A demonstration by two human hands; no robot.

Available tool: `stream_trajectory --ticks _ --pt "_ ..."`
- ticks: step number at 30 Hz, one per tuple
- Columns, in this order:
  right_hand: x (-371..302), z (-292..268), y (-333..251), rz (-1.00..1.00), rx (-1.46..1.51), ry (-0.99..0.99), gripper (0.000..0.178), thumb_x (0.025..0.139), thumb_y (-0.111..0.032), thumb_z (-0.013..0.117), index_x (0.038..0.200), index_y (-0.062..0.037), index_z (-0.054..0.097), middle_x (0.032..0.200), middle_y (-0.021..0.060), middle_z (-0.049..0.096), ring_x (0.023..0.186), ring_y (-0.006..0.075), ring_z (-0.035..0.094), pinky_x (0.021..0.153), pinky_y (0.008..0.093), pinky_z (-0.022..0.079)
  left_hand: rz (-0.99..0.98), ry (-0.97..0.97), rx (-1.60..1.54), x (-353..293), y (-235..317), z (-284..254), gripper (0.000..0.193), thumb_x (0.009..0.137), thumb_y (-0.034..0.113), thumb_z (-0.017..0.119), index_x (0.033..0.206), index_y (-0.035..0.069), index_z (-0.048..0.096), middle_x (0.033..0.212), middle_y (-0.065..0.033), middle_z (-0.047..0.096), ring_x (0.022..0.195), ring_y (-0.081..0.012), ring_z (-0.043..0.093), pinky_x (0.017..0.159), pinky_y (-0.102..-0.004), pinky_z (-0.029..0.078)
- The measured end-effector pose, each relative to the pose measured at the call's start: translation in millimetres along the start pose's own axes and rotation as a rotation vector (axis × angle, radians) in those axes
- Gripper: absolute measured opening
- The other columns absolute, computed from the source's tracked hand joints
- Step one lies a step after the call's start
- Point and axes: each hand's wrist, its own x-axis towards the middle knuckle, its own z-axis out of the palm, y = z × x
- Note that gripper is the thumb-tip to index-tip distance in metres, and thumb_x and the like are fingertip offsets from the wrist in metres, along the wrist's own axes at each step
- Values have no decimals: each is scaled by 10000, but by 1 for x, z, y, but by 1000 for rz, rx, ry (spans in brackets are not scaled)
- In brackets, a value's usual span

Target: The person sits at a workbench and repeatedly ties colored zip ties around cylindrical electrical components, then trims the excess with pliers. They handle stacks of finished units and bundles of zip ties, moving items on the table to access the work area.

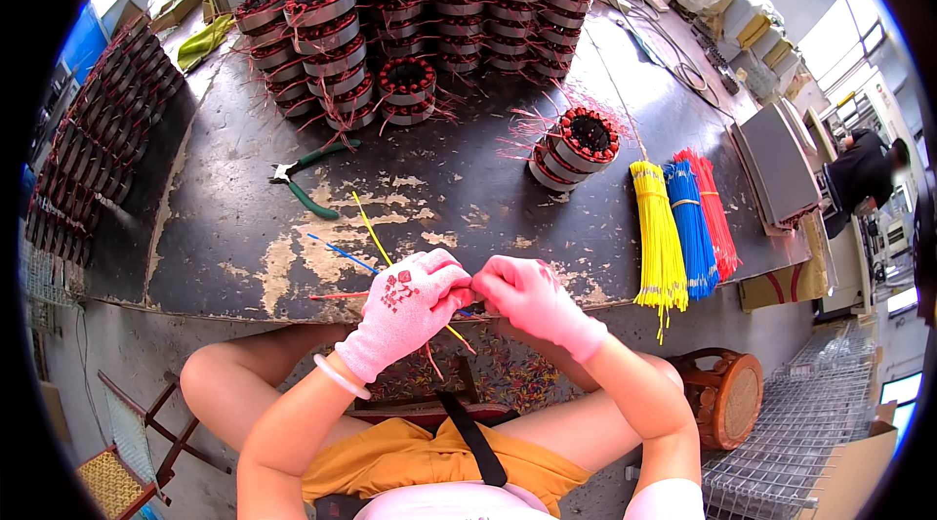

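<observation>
The middles of the yellow, blue and red wires (372, 230) are hidden in the left hand (408, 299), its fingers closed on them over the worktop (229, 227). The right hand (539, 299) angles inward, fingers bunched together, anything between them obscured.

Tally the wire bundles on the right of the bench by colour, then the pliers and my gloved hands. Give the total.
Yellow bundle: 1
Blue bundle: 1
Red bundle: 1
Pliers: 1
Gloved hands, left and right: 2
Total: 6
</observation>
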Motion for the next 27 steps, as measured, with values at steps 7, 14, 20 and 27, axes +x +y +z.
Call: stream_trajectory --ticks 7,14,20,27 --pt "-20 2 -27 -248 -437 326 233 829 -228 792 1004 -90 723 914 71 714 725 204 690 648 360 535 -22 -32 -51 -4 -2 -1 93 831 85 713 923 90 718 942 -56 676 863 -289 678 745 -394 545" --pt "-15 9 -3 28 119 95 153 952 -224 687 1022 -88 699 853 20 691 696 114 638 636 286 510 -4 -16 -30 -1 0 -1 91 835 93 718 926 92 713 942 -57 676 862 -292 677 745 -396 545" --pt "-21 -3 -23 -52 -174 65 136 954 -206 656 1000 -81 686 863 48 693 726 173 651 655 341 512 -8 -36 -43 -3 -2 -1 112 828 85 715 939 98 709 946 -53 669 882 -289 676 751 -399 545" --pt "-9 2 -10 -261 -269 143 150 907 -222 703 929 -74 698 786 46 657 669 189 615 619 339 489 36 -21 -7 0 -2 -1 109 839 111 713 944 118 688 945 -38 664 880 -289 670 739 -401 553"
